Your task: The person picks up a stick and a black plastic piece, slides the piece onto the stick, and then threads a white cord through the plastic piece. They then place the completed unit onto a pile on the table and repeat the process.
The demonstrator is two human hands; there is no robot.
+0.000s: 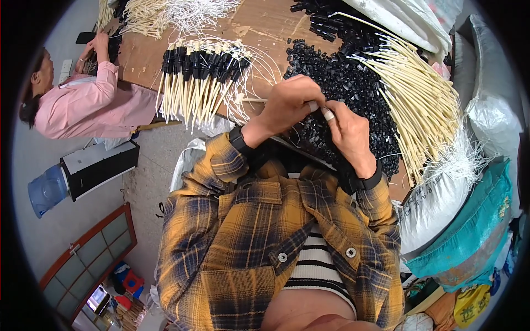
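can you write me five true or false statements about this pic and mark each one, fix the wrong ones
1. The fingertips of the left hand and right hand are close together. True.
2. The right hand is over a heap of white pieces. False: the pieces behind it are black.
3. A co-worker in pink is at the left of the picture. True.
4. The teal sack is at the left of the picture. False: the teal sack is at the right.
5. A black band is on the left wrist. True.
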